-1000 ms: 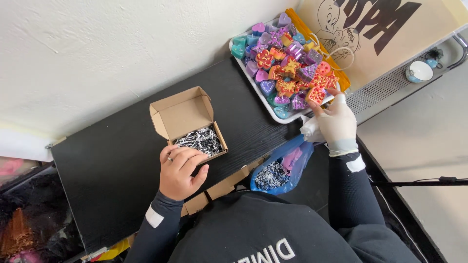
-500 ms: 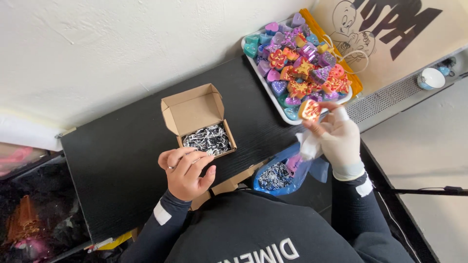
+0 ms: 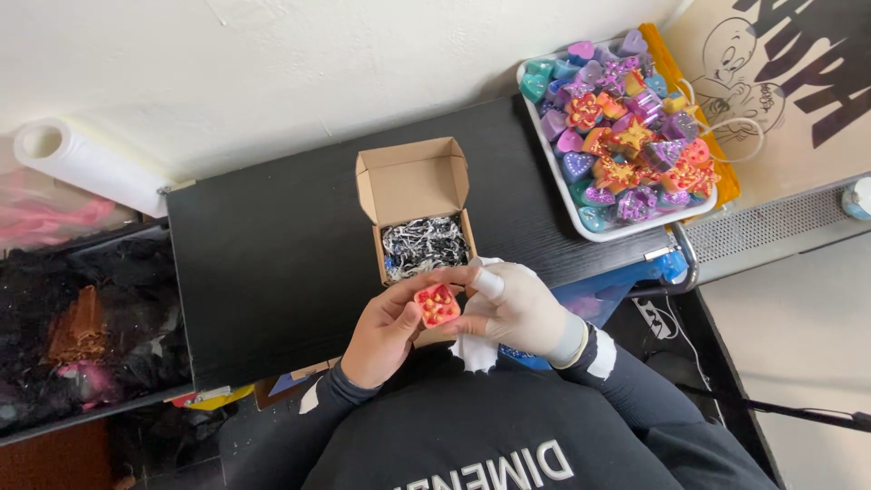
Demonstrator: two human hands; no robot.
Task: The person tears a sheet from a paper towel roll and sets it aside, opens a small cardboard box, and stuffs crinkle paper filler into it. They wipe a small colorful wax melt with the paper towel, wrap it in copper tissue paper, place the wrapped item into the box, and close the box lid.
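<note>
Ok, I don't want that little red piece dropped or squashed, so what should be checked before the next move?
1. Red piece held by both hands: ok, left hand under it, gloved right hand at its side.
2. Box open: ok, lid up.
3. Padding in box: ok, black and white shreds fill the bottom.
4. Room for the piece: ok, nothing on the shreds.
5. Box steady on the black table: cannot tell.
6. Tray out of the way: ok, off to the right, apart from the box.
</note>
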